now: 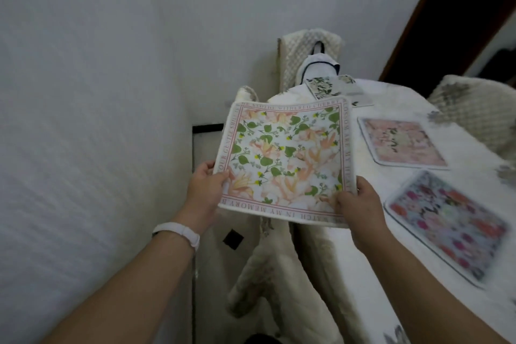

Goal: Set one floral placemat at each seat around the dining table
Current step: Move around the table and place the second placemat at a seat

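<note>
While the dining table [349,274] is covered with soft white cloth, three rounded-corner mats are laid on it: green mat [329,89], pink mat [402,145], red mat [446,226]. A fourth, square floral placemat [284,159] is held over the table's left edge, its near corners pinched by left hand [206,190] and right hand [360,204].

White wall [111,64] left; dark door frame [418,17] right.

The leafy placemat [284,159] is matt printed cloth, soft and thick at its white edge; right of it the bench [335,274] wears a white, slightly fuzzy cloth cover; beyond it a chair back [296,58] shows quilted fabric; left of it the wall [83,92] is matt and finely rough; below-left of it a wristband [181,232] looks like smooth white plastic.
</note>
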Tool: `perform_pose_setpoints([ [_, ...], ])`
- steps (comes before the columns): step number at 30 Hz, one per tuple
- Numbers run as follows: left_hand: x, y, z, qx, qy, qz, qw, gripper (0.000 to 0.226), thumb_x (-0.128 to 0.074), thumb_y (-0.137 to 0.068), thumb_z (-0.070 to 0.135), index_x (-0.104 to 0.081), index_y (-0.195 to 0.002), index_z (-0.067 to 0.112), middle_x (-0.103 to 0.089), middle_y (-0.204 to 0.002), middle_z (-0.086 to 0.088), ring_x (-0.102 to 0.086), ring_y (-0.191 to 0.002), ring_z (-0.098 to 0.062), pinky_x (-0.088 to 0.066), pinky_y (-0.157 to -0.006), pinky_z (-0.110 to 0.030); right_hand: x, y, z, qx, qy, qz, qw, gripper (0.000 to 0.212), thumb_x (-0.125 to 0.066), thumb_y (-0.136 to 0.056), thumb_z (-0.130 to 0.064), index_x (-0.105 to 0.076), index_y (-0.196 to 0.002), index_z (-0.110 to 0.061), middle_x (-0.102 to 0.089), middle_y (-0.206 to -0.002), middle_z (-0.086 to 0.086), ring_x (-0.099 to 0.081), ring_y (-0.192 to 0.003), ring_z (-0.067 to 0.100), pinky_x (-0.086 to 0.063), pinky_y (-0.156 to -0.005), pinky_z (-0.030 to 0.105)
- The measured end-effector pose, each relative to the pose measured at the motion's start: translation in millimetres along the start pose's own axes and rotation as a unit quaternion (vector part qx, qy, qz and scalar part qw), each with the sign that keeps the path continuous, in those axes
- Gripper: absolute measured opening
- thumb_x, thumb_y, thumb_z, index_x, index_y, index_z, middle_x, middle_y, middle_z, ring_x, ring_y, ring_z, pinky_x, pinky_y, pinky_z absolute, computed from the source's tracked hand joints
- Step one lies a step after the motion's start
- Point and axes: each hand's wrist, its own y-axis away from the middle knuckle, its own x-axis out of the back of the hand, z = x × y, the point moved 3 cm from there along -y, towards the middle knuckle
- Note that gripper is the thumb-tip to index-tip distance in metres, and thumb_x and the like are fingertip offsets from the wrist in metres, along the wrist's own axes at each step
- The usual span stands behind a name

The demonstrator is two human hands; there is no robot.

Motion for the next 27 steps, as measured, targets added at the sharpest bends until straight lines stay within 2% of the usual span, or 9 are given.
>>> perform_pose_setpoints([
  [3,-29,-31,5,0.005,-0.024,-0.051,0.998,0.013,-0.061,-0.091,0.005,-0.058,-0.101,0.012,-0.070,-0.106,-0.013,-0.072,-0.085,-0.034,-0.059,-0.070,-0.053,10,-15,5,-0.004,0.000,0.043,0.999,0.034,-0.051,-0.080,0.004,-0.060,-0.093,-0.026,-0.070,-0.099,0.000,-0.069,-0.088,0.024,-0.060,-0.073,0.046],
  [6,-52,-56,1,0.004,-0.050,-0.071,0.996,0.015,-0.062,-0.091,0.007,-0.056,-0.105,0.010,-0.070,-0.104,-0.011,-0.072,-0.083,-0.030,-0.060,-0.069,-0.049,15,-35,15,-0.022,-0.009,0.074,0.997,0.035,-0.051,-0.079,0.004,-0.060,-0.094,-0.027,-0.070,-0.100,0.000,-0.069,-0.089,0.025,-0.061,-0.073,0.047],
  [9,-68,-88,-5,0.027,-0.062,-0.080,0.995,0.022,-0.064,-0.091,0.008,-0.055,-0.111,0.007,-0.069,-0.107,-0.012,-0.071,-0.089,-0.033,-0.058,-0.075,-0.054,11,-59,20,-0.036,-0.004,0.091,0.995,0.033,-0.050,-0.078,0.002,-0.059,-0.090,-0.028,-0.069,-0.096,-0.002,-0.069,-0.085,0.023,-0.061,-0.070,0.046],
  [14,-92,-146,-4,0.032,-0.100,-0.100,0.989,0.015,-0.060,-0.093,0.004,-0.054,-0.104,0.011,-0.068,-0.107,-0.011,-0.069,-0.090,-0.031,-0.059,-0.073,-0.047,-3,-104,16,-0.024,0.019,0.102,0.994,0.028,-0.049,-0.083,-0.004,-0.056,-0.087,-0.030,-0.067,-0.092,-0.006,-0.068,-0.081,0.018,-0.060,-0.067,0.039],
  [17,-103,-172,2,0.029,-0.112,-0.106,0.988,0.013,-0.059,-0.093,0.003,-0.054,-0.101,0.013,-0.068,-0.102,-0.010,-0.067,-0.093,-0.035,-0.056,-0.080,-0.053,-9,-125,10,-0.028,0.016,0.106,0.994,0.027,-0.049,-0.085,-0.001,-0.057,-0.090,-0.027,-0.066,-0.091,-0.005,-0.066,-0.073,0.006,-0.053,-0.054,0.021],
  [20,-113,-190,8,0.031,-0.116,-0.116,0.986,0.012,-0.058,-0.093,0.003,-0.054,-0.099,0.013,-0.070,-0.101,-0.008,-0.069,-0.086,-0.030,-0.059,-0.073,-0.048,-15,-139,3,-0.021,0.030,0.104,0.994,0.023,-0.049,-0.088,-0.002,-0.056,-0.099,-0.022,-0.063,-0.089,-0.008,-0.062,-0.063,-0.005,-0.044,-0.044,0.009],
  [21,-118,-196,10,0.029,-0.123,-0.119,0.985,0.012,-0.059,-0.093,0.003,-0.055,-0.100,0.012,-0.070,-0.102,-0.009,-0.070,-0.084,-0.029,-0.060,-0.070,-0.046,-16,-142,1,-0.017,0.041,0.102,0.994,0.023,-0.049,-0.089,-0.005,-0.056,-0.102,-0.023,-0.063,-0.089,-0.010,-0.062,-0.065,-0.006,-0.045,-0.046,0.012],
  [24,-139,-219,13,0.029,-0.139,-0.152,0.978,0.012,-0.059,-0.093,0.004,-0.057,-0.104,0.010,-0.071,-0.104,-0.011,-0.072,-0.085,-0.030,-0.060,-0.070,-0.048,-14,-152,-1,-0.010,0.059,0.117,0.991,0.023,-0.049,-0.092,-0.012,-0.054,-0.109,-0.027,-0.064,-0.094,-0.010,-0.064,-0.079,0.005,-0.054,-0.061,0.027],
  [27,-160,-244,7,0.027,-0.140,-0.185,0.972,0.012,-0.059,-0.093,0.004,-0.059,-0.101,0.013,-0.071,-0.107,-0.013,-0.072,-0.087,-0.029,-0.058,-0.073,-0.049,-12,-163,-3,-0.007,0.062,0.143,0.988,0.021,-0.050,-0.092,-0.014,-0.054,-0.109,-0.026,-0.064,-0.095,-0.008,-0.065,-0.079,0.008,-0.058,-0.066,0.034],
])
